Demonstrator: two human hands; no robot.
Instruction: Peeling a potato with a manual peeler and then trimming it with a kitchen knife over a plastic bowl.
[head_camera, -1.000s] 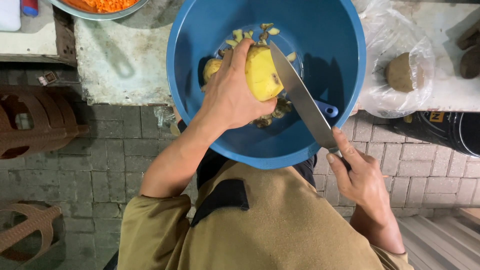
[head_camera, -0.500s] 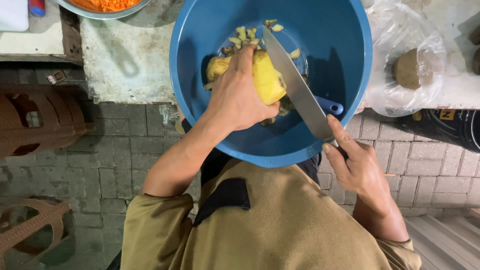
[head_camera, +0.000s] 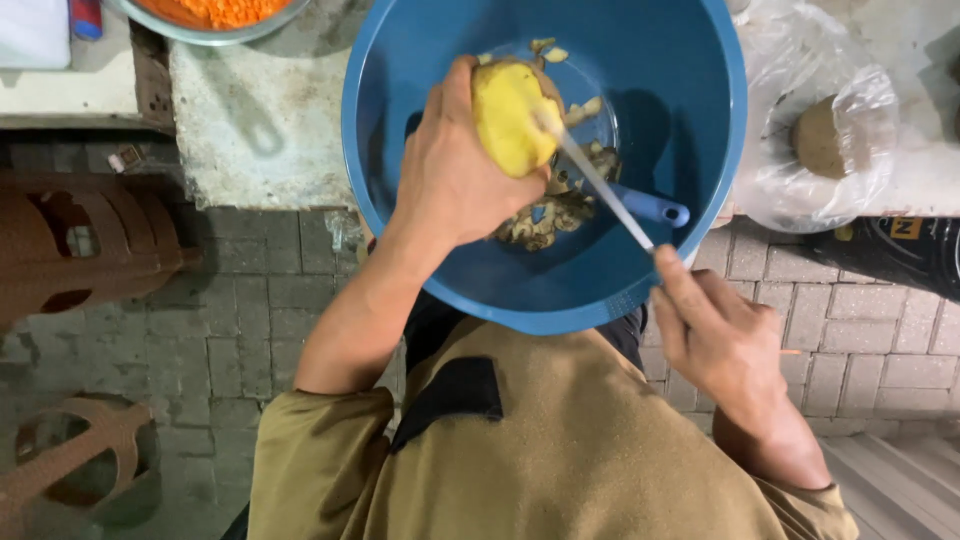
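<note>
My left hand (head_camera: 455, 175) grips a peeled yellow potato (head_camera: 508, 118) over a large blue basin (head_camera: 700, 140). My right hand (head_camera: 715, 335) holds a long steel knife (head_camera: 600, 185) by its handle, blade edge-on and its tip resting against the potato's right side. Brown and pale peelings (head_camera: 555, 205) lie at the bottom of the basin, next to a blue handle (head_camera: 652, 208) of some tool, partly hidden under the blade.
A clear plastic bag (head_camera: 850, 120) with a brown lump inside sits on the concrete ledge at right. A metal bowl of grated orange food (head_camera: 215, 15) is at top left. Brown plastic stools (head_camera: 70, 250) stand on the brick paving at left.
The knife has turned from flat-on to edge-on and its tip slid along the potato. My left hand rotated the potato slightly and lifted it higher in the basin.
</note>
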